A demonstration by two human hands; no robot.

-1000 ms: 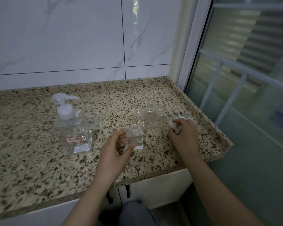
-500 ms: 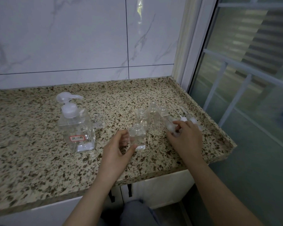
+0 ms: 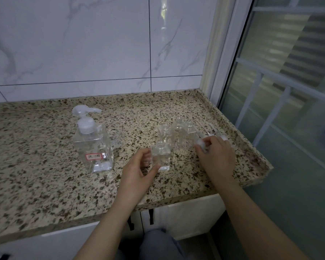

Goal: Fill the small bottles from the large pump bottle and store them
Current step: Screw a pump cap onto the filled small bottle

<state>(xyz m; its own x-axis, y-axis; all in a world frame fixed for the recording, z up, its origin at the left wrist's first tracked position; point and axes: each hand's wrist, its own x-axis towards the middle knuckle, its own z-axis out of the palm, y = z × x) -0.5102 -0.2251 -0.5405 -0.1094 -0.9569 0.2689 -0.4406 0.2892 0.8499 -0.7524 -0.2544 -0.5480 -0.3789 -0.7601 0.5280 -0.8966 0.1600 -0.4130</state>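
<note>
While I look down from the head camera, the speckled granite counter (image 3: 45,184) fills most of my view, backed by a white marble-veined tile wall (image 3: 83,44) and closed off on the right by a window (image 3: 289,72) with pale bars. Below the counter's front edge I can see white cabinet doors (image 3: 186,218) with dark handles. The large pump bottle (image 3: 92,143) stands upright on the counter well to the left of both hands, clear-walled, with a white pump head whose spout points right and a small red-edged label low on its front. Right of centre, three small clear bottles (image 3: 176,132) stand uncapped in a tight cluster, and a fourth small bottle (image 3: 160,156), square and also without a cap, stands just in front of them. My left hand (image 3: 139,171) holds that front bottle: its fingers curl round the left side and the thumb lies against the lower front. My right hand (image 3: 217,156) rests on the counter just right of the cluster, with its fingers pinching a small white cap (image 3: 200,142) at the tips. Behind that hand a few loose white caps with thin clear tubes (image 3: 217,133) lie near the counter's raised right edge; I cannot tell exactly how many.
</note>
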